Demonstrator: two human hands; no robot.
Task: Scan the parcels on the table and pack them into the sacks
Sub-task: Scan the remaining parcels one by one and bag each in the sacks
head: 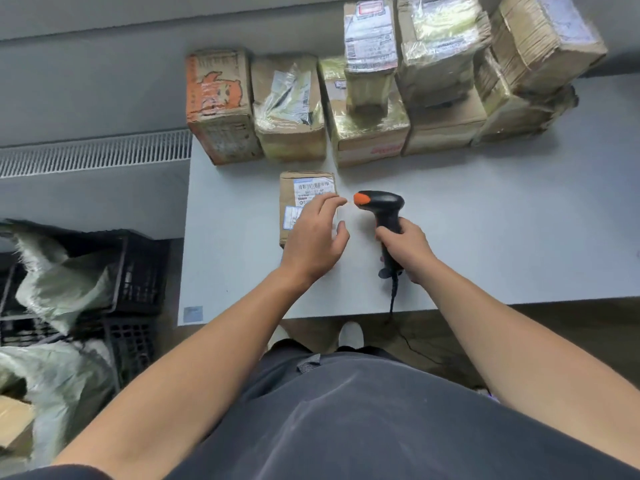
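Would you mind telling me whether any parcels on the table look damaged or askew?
Yes. The bottom box at the row's far right looks crushed and torn, and the top box on it sits tilted. The orange-printed box at the left end has scuffed, dented edges.

Nine parcels, one scanner, two sacks and two hands.
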